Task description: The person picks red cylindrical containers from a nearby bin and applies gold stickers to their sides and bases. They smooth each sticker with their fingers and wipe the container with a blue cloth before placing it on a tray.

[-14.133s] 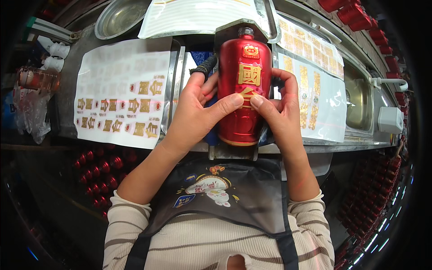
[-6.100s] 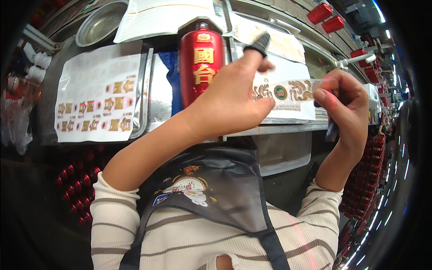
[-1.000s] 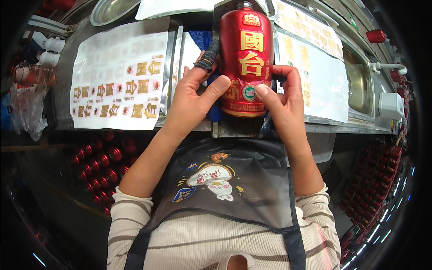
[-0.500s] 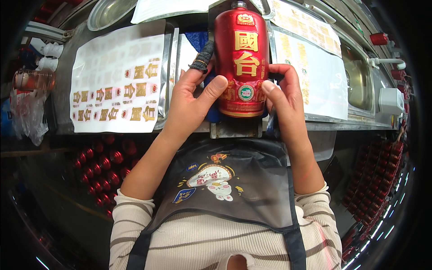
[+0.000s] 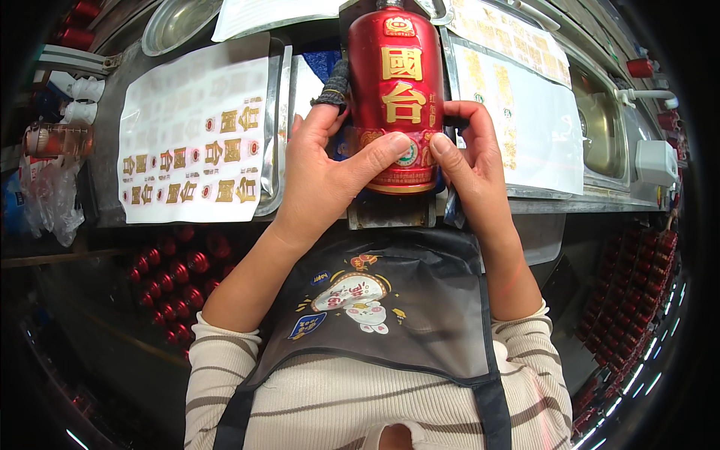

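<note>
- L hand [image 5: 322,165] & R hand [image 5: 476,165] clasped glossy red round-shouldered bottle [image 5: 394,84], thumbs on lower front, fingers bent at sides.
- Bottle was R of flat white sheet [image 5: 199,82] w/ gold decals [image 5: 238,150]; big gold characters [image 5: 403,103].

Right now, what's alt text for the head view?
A red bottle with gold characters, flanked by left hand and right hand, the left thumb on its lower decal. A white sheet of gold decals lies left, more sheets right.
</note>
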Demonstrator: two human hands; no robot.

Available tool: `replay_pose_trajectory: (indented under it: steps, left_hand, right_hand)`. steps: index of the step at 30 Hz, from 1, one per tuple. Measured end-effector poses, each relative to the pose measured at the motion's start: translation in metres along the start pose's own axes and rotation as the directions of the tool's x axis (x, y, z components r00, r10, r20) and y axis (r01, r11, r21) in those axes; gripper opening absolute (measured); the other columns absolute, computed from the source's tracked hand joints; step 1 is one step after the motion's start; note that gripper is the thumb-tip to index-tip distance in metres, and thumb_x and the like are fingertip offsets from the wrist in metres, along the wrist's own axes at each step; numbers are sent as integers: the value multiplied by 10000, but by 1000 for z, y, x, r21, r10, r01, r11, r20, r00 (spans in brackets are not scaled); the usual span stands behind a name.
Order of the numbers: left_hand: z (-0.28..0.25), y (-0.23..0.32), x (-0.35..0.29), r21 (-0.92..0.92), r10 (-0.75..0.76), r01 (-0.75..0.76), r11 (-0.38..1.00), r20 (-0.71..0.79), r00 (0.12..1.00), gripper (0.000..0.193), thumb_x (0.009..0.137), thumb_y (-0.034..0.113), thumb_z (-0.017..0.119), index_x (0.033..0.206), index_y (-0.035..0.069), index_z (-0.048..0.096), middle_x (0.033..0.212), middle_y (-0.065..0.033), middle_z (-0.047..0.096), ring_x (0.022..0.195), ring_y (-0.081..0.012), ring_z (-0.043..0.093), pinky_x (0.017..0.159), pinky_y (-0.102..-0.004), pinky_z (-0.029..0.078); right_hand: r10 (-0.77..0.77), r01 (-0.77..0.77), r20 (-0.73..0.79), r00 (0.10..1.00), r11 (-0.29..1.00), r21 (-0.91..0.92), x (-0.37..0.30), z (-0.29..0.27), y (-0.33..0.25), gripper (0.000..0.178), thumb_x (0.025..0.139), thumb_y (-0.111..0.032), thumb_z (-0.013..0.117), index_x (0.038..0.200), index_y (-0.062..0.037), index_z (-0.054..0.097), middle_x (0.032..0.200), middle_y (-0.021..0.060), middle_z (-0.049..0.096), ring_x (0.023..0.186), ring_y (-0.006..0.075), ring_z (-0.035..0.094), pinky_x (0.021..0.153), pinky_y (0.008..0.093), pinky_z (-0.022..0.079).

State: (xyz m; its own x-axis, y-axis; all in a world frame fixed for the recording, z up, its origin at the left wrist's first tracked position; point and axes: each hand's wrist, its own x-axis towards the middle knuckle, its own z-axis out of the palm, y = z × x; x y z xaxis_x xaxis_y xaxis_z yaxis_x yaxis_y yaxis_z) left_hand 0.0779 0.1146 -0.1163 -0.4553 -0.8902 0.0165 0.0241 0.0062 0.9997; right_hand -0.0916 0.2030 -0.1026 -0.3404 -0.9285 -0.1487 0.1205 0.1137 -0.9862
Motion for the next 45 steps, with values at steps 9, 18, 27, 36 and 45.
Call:
replay_pose_trajectory:
  steps: [9,18,27,36,45]
  left_hand:
    - [1,5,3,69,3,-4,998,17,1000,443,771,239,869,1018,-31,618,1004,-109,675,936,-151,639,834,-310,524]
    - [-17,-9,-17,-42,9,-6,999,65,998,627,821,296,830,1291,-19,559,1188,-106,662,1191,-185,560,1136,-405,295]
    - [-21,-15,-16,-14,1,1,1000,132,991,555,886,278,763,1336,24,560,1269,-76,643,1200,-170,544,1207,-421,109]
    - [-23,-18,-24,-196,-52,79,977,143,988,539,953,212,688,1415,9,498,1426,-117,536,1349,-166,431,1203,-380,152]
    - [-18,-21,-22,-12,5,-3,1000,127,992,696,867,269,789,1418,-27,483,1456,-164,512,1377,-219,431,1192,-408,167]
  right_hand:
    - [35,-35,-7,999,999,26,1,-2,1,401,965,-191,662,1261,-9,462,1168,114,543,837,87,640,734,206,506]
    - [-16,18,59,998,999,-28,-16,-4,0,567,918,-156,696,1389,9,427,1291,121,547,820,87,646,710,202,512]
    - [-28,34,61,998,994,-107,-13,-9,6,644,858,-150,745,1395,7,427,1293,110,547,762,55,614,661,172,477]
    - [30,-33,77,997,998,44,-13,-14,5,535,908,-103,598,1414,-9,451,1307,82,533,930,31,536,747,185,451]
    - [-31,33,44,999,997,-65,-15,-13,7,641,859,-164,749,1411,-16,458,1268,81,557,667,17,532,600,167,437]
